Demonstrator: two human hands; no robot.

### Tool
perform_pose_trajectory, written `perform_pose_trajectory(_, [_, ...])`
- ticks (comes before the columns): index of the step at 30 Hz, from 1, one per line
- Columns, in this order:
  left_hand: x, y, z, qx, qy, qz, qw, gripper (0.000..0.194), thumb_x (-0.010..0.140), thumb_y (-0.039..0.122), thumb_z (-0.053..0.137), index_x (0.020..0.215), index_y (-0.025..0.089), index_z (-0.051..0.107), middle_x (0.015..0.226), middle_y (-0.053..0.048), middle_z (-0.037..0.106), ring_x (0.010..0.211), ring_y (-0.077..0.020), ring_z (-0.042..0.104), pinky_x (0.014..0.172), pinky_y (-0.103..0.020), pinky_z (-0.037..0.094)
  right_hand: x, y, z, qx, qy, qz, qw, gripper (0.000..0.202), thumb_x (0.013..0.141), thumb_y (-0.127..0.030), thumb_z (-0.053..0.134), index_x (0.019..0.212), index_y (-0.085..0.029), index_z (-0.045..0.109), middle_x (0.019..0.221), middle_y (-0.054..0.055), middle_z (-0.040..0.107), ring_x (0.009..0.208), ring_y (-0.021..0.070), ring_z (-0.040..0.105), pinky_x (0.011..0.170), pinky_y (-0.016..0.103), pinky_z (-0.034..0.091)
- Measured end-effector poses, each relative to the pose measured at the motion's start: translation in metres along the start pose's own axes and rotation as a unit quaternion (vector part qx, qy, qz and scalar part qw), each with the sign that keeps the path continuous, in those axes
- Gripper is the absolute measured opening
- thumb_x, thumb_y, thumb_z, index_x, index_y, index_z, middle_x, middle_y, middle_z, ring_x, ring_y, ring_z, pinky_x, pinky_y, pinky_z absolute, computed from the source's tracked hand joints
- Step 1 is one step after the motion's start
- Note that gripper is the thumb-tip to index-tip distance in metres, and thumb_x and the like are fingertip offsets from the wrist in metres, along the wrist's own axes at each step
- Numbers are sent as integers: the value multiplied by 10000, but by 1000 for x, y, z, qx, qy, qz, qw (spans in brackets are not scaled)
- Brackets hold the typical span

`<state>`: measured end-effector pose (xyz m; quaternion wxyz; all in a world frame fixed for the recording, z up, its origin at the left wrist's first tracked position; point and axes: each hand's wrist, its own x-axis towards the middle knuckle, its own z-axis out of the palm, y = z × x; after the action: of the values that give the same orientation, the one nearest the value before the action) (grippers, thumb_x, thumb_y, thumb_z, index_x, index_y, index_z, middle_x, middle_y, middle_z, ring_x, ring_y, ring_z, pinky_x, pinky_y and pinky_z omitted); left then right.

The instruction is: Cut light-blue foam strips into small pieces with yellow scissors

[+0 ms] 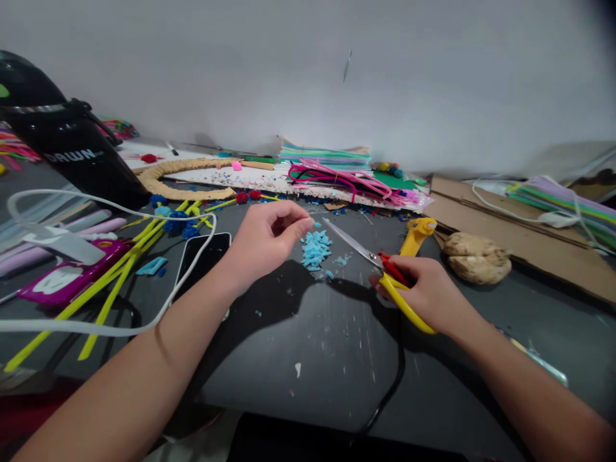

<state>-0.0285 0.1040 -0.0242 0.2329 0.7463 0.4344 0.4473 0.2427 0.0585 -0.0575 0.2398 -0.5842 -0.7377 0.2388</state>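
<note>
My left hand (269, 240) is closed in a pinch just above and left of a heap of small blue pieces (316, 249) on the dark table (308, 359). Whatever lies between its fingertips is too small to make out. My right hand (423, 289) is wrapped round the handles of scissors (351, 240), which are red and yellow at the grips. Their blades point up and left, past the right side of the blue heap. They look closed or nearly so. Some finer blue crumbs (342, 260) lie under the blades.
A yellow glue gun (418, 234) and a pale lump (476, 258) lie right. At left are a phone (205, 247), a white cable (168, 301), yellow-green strips (113, 282) and a black bottle (81, 147). Pink pipe cleaners (341, 179) and cardboard (510, 224) lie behind.
</note>
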Motion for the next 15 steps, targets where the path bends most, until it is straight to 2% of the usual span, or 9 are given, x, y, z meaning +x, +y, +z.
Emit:
perform_pose_trajectory(5, [1, 1, 1, 4, -5, 1, 1000, 151, 838, 276, 645, 774, 142, 678, 627, -4, 625, 517, -81, 472, 458, -204, 345, 0, 5, 3, -12, -8, -16, 1000, 238, 774, -367, 645, 669, -172, 559, 637, -11, 481, 601, 128, 399, 526, 259, 317])
perform_pose_trajectory(10, [0, 2, 0, 7, -4, 6, 1000, 157, 840, 281, 643, 766, 146, 674, 620, -5, 624, 511, -85, 474, 450, -208, 346, 0, 8, 3, -38, -1, -32, 999, 156, 768, -272, 622, 671, -174, 551, 628, -13, 451, 605, 124, 368, 527, 259, 305])
perform_pose_trajectory(15, [0, 2, 0, 17, -4, 6, 1000, 148, 841, 271, 643, 765, 148, 675, 618, 0, 620, 511, -83, 469, 456, -209, 345, 0, 6, 3, -34, 2, -29, 999, 145, 761, -242, 600, 652, -179, 528, 616, -11, 434, 602, 129, 370, 533, 263, 306])
